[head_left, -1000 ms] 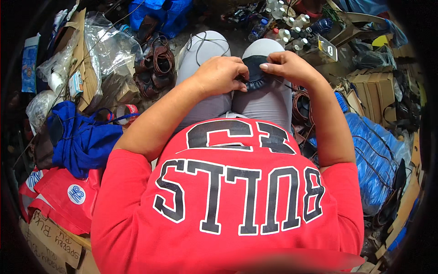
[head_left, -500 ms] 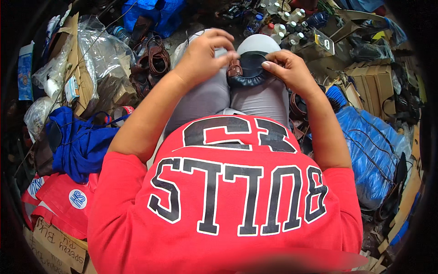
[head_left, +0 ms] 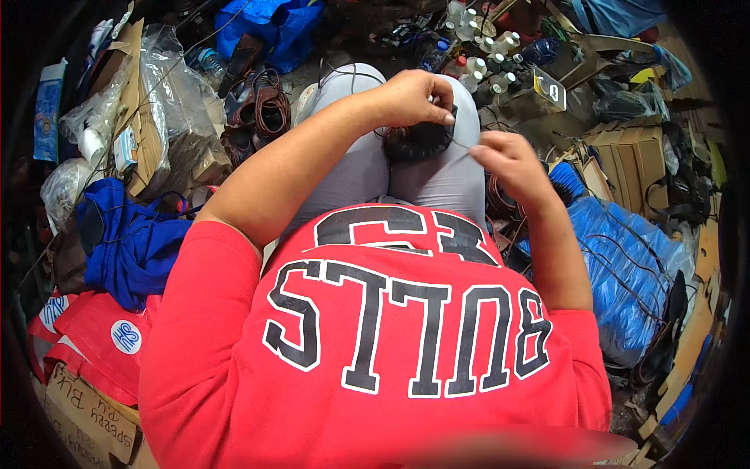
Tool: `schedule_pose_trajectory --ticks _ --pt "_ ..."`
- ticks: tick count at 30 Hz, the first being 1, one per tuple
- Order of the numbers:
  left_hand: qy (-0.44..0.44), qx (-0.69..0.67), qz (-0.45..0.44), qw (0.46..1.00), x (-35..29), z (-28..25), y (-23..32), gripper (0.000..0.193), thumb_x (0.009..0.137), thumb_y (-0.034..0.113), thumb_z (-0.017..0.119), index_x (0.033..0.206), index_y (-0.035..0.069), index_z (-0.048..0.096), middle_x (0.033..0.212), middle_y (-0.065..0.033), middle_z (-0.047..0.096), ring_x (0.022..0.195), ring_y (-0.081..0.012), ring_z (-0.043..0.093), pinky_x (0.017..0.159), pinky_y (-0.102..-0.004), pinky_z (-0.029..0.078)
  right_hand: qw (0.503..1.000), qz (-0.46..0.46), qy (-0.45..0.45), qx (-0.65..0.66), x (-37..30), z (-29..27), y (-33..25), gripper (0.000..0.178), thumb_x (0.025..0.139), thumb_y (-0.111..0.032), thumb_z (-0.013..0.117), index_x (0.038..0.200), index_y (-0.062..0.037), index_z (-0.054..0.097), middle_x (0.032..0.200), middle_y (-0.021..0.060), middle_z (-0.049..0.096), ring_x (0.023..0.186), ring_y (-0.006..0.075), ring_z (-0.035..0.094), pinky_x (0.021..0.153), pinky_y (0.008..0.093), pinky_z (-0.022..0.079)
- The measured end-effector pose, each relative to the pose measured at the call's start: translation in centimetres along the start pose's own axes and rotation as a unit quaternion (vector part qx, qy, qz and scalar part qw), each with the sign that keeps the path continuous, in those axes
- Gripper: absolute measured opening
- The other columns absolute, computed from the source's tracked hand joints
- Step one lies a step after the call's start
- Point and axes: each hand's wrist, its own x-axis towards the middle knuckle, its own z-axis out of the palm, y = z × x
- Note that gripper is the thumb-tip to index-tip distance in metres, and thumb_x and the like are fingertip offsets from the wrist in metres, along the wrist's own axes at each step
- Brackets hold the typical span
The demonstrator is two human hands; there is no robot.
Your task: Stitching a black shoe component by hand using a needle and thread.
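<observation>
A black leather shoe part (head_left: 412,146) with a gathered, puckered edge rests on my grey-trousered thighs (head_left: 433,184), near the knees. My left hand (head_left: 414,98) is curled over its far side, fingers closed on it and hiding much of it. Just right of the shoe part, my right hand (head_left: 512,162) is closed in a pinch on a thin thread (head_left: 463,147) that stretches toward the black edge. A dark cord (head_left: 353,72) loops over my left knee.
Brown leather shoes (head_left: 267,109) lie left of my knees. Several small bottles (head_left: 488,62) stand beyond my right knee. A blue plastic bundle (head_left: 621,273) and cardboard (head_left: 633,160) are at the right. Blue cloth (head_left: 129,242) and clear plastic (head_left: 168,102) crowd the left.
My left hand has come right and down onto the shoe part, covering its brown piece. My right hand has left the shoe part's edge, moved down and right, and now pinches the thread.
</observation>
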Motion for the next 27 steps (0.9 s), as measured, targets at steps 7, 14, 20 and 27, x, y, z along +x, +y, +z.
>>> schedule_pose_trajectory --ticks 7,14,20,27 --pt "-0.087 -0.231 -0.149 0.958 -0.1 -1.2 -1.3 0.023 0.077 0.024 0.072 0.092 0.007 0.066 0.085 0.0024 0.062 0.070 -0.0065 0.053 0.057 -0.0224 0.044 0.989 -0.090 0.108 -0.045 -1.6 -1.0 -0.8 0.017 0.083 -0.007 0.062 0.099 -0.0054 0.067 0.082 0.0034 0.058 0.075 0.0103 0.053 0.066 0.0242 0.042" --pt "-0.114 -0.269 -0.158 0.943 -0.5 -1.3 -1.7 0.023 0.080 0.017 0.068 0.100 0.006 0.068 0.091 0.0002 0.065 0.076 -0.0068 0.055 0.060 -0.0230 0.044 0.969 -0.117 0.132 -0.171 1.1 0.5 1.1 0.016 0.079 -0.011 0.062 0.093 -0.0063 0.068 0.076 0.0091 0.059 0.070 0.0223 0.057 0.064 0.0303 0.045" --pt "-0.129 -0.268 -0.162 0.941 -0.4 -1.4 -1.8 0.023 0.080 0.014 0.067 0.101 0.006 0.068 0.090 0.0003 0.066 0.073 -0.0061 0.055 0.059 -0.0222 0.043 0.959 -0.087 0.138 -0.231 0.8 0.8 -0.5 0.017 0.078 -0.013 0.061 0.091 -0.0056 0.069 0.078 0.0125 0.061 0.071 0.0274 0.060 0.065 0.0348 0.047" --pt "-0.138 -0.248 -0.168 0.944 0.1 -1.5 -1.3 0.023 0.080 0.014 0.066 0.101 0.006 0.068 0.090 0.0005 0.066 0.072 -0.0057 0.054 0.058 -0.0220 0.044 0.945 -0.121 0.188 -0.238 1.2 2.3 0.7 0.013 0.076 -0.010 0.063 0.088 -0.0062 0.068 0.077 0.0135 0.060 0.069 0.0298 0.060 0.064 0.0359 0.048"
